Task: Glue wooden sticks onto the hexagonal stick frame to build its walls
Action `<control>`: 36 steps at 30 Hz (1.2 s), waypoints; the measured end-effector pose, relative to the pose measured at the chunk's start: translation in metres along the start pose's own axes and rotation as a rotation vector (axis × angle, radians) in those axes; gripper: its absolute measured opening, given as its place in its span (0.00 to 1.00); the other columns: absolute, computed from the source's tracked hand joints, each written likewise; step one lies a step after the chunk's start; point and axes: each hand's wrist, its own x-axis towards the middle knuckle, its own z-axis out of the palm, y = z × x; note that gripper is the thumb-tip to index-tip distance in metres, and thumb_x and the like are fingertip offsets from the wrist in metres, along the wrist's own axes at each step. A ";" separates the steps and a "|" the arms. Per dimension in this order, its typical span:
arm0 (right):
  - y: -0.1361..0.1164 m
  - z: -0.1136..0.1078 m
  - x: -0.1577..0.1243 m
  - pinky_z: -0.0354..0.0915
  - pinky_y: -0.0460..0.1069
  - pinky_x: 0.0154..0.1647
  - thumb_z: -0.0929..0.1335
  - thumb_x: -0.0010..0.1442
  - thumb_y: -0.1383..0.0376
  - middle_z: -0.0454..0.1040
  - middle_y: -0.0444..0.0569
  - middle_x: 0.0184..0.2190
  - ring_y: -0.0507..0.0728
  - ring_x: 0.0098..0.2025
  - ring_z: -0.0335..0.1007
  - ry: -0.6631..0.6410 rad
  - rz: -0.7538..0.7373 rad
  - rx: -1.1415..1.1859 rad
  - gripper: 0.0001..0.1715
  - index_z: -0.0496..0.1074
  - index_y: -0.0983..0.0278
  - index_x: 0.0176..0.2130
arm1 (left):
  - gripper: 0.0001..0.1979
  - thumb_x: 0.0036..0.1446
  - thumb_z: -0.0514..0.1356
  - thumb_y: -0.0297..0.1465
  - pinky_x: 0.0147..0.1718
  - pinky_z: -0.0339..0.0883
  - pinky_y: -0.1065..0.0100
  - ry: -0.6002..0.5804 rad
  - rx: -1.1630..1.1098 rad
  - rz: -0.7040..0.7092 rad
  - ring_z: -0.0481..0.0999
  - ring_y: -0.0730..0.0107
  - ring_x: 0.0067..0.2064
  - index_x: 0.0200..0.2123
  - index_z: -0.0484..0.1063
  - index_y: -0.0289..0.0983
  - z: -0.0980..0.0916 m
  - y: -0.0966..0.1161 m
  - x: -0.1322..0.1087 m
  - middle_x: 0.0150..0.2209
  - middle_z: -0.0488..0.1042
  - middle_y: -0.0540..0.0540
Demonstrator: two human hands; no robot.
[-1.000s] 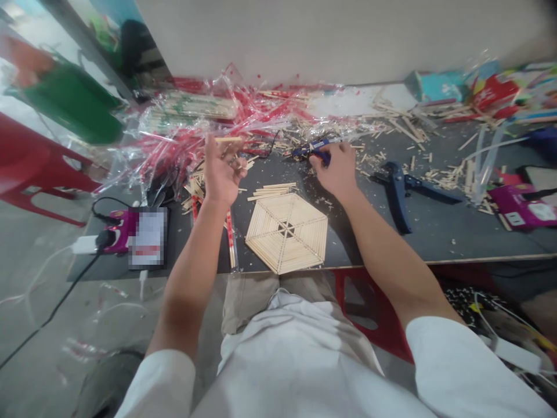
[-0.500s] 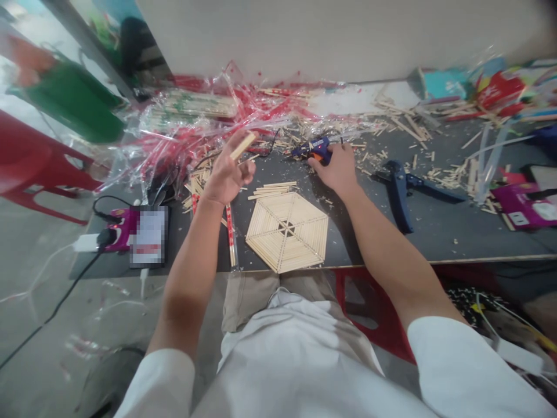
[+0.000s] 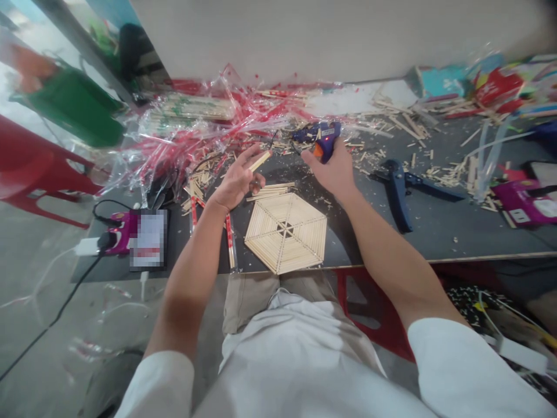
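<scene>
Two hands up: left hand (image 3: 237, 186), fingers part-spread, pinched a light, brittle wooden stick (image 3: 260, 161) near one end. Right hand (image 3: 333, 169) closed firmly around a blue hot glue gun (image 3: 322, 138), best held by its handle.

I get bright, even, diffuse light, source out of my view. Shadows faint and soft. Glare streaks on plastic wrap (image 3: 187, 139). Green bag (image 3: 73, 107) and red stool (image 3: 35, 168) smeared at left edge. Wide lens bows table edge (image 3: 391, 259). Stick hexagon (image 3: 285, 232) fairly sharp at centre. Mosaic blur hides box label (image 3: 148, 238).
</scene>
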 end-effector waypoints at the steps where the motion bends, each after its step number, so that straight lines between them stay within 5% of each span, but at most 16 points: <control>1: -0.004 0.001 -0.003 0.73 0.64 0.46 0.68 0.62 0.35 0.77 0.53 0.36 0.66 0.41 0.76 -0.009 -0.013 0.006 0.37 0.67 0.60 0.53 | 0.42 0.47 0.75 0.52 0.24 0.65 0.71 0.014 0.020 -0.019 0.79 0.74 0.35 0.64 0.71 0.49 0.000 -0.001 0.001 0.76 0.59 0.39; 12: -0.016 0.007 -0.011 0.72 0.62 0.45 0.69 0.63 0.52 0.74 0.52 0.33 0.66 0.39 0.75 -0.125 -0.088 -0.038 0.23 0.68 0.62 0.53 | 0.35 0.53 0.73 0.47 0.25 0.67 0.72 0.172 0.045 -0.089 0.79 0.74 0.36 0.62 0.72 0.46 -0.001 -0.010 0.005 0.68 0.69 0.39; 21: -0.015 0.010 -0.012 0.73 0.62 0.43 0.68 0.64 0.50 0.74 0.52 0.32 0.66 0.38 0.74 -0.124 -0.123 -0.012 0.23 0.69 0.60 0.53 | 0.38 0.49 0.75 0.50 0.25 0.67 0.74 0.191 0.007 -0.102 0.79 0.76 0.35 0.61 0.74 0.45 0.002 -0.008 0.005 0.68 0.69 0.39; 28: -0.022 0.005 -0.013 0.71 0.60 0.41 0.68 0.61 0.51 0.73 0.51 0.31 0.64 0.34 0.73 -0.136 -0.129 -0.016 0.20 0.68 0.60 0.47 | 0.38 0.48 0.76 0.41 0.26 0.67 0.72 0.117 0.055 -0.059 0.77 0.76 0.36 0.62 0.73 0.49 -0.002 -0.007 0.004 0.76 0.57 0.42; 36: -0.024 0.005 -0.015 0.67 0.57 0.38 0.67 0.62 0.51 0.72 0.49 0.28 0.63 0.33 0.72 -0.161 -0.164 -0.014 0.18 0.67 0.59 0.46 | 0.39 0.45 0.76 0.38 0.25 0.65 0.73 0.150 0.059 -0.037 0.76 0.77 0.34 0.62 0.73 0.49 -0.002 -0.011 0.006 0.74 0.60 0.42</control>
